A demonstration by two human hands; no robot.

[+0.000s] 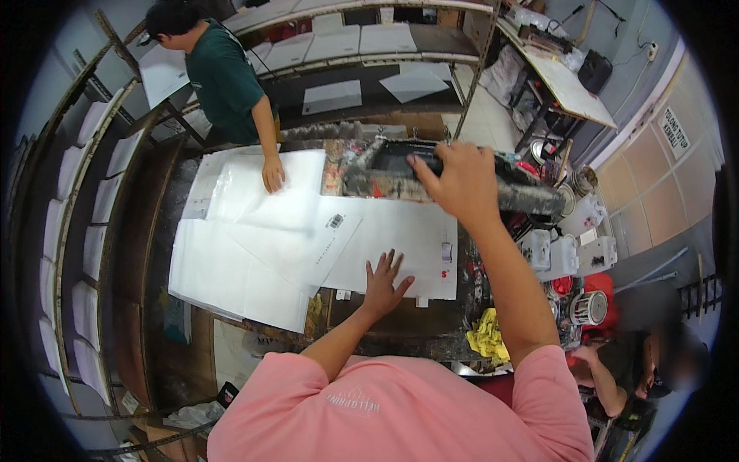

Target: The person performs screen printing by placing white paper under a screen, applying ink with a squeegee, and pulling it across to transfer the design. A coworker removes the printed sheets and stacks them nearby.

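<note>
A: Wide view, biggest first! Where are we?

B: Tall rack [146, 223] down the left side, white sheets on its levels, spaced in tiers, presumably so they lie apart. Now the dark work table [385, 319], right in front of the person in pink.

A: And on it?

B: A broad, overlapping pile of sheets [231, 258] across the left. A co-worker in dark green reaches in from the far side, hand [272, 174] on top of it, perhaps to steady it.

A: That smeared thing at the back?

B: A dark, ink-stained frame [531, 199], beyond the sheets, along the table's far side. Next down, the white printed sheet [416, 239]: flat on the table, right of the pile, just in front of the frame, its left part meeting the overlapping papers.

A: To the hands!

B: Right hand [464, 173], up at the frame, thumb spread, fingers bent; whether it grips the rim or something dark there, I can't tell. Left hand [385, 286], fingers fanned wide, holding nothing, palm down on the printed sheet, apparently keeping it flat.

A: Smallest?

B: Crumpled yellow cloth [486, 336] at the near right, within easy reach, then a tiny red mark [444, 273] near the sheet's right edge!
</note>
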